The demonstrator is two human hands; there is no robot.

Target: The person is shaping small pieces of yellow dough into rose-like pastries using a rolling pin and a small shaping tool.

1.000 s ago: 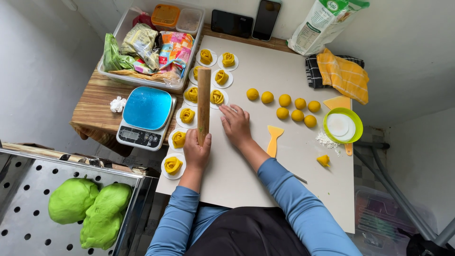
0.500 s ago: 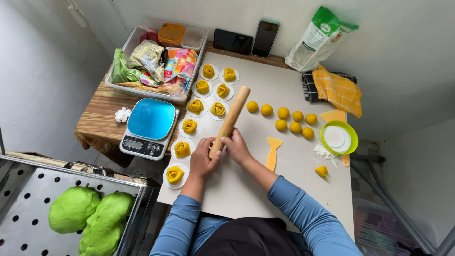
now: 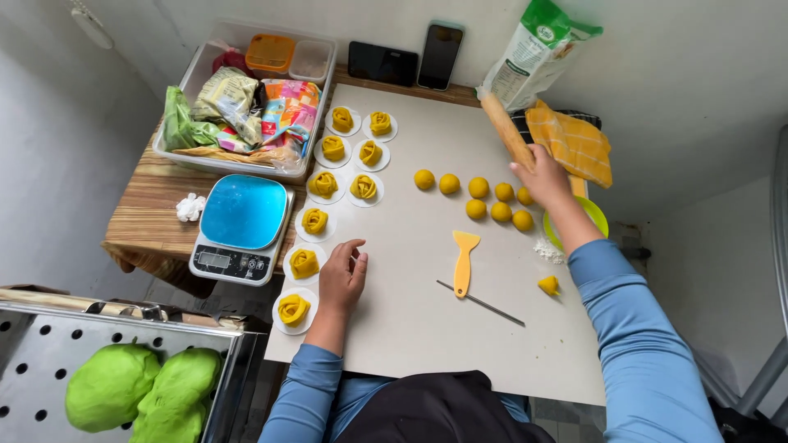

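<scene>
My right hand [image 3: 542, 174] grips a wooden rolling pin [image 3: 506, 130] and holds it up at the far right, over a yellow cloth [image 3: 572, 144] and a green bowl [image 3: 581, 221]. My left hand [image 3: 342, 276] rests open on the white work mat [image 3: 419, 279], next to shaped yellow dough rosettes [image 3: 304, 262] on small white paper rounds. Several yellow dough balls [image 3: 476, 197] lie in two rows just left of my right hand. A yellow plastic scraper [image 3: 464, 259] and a thin metal rod [image 3: 481, 303] lie on the mat between my hands.
A blue-topped kitchen scale [image 3: 241, 226] stands at the mat's left edge. Behind it is a clear tub [image 3: 242, 98] of packets. Two phones [image 3: 410, 59] and a flour bag [image 3: 533, 53] lean on the wall. Green dough lumps [image 3: 139, 390] sit on a perforated metal tray at lower left.
My right hand has carried the rolling pin from the rosettes at the mat's left across to the far right. My left hand let go of it and now rests on the mat.
</scene>
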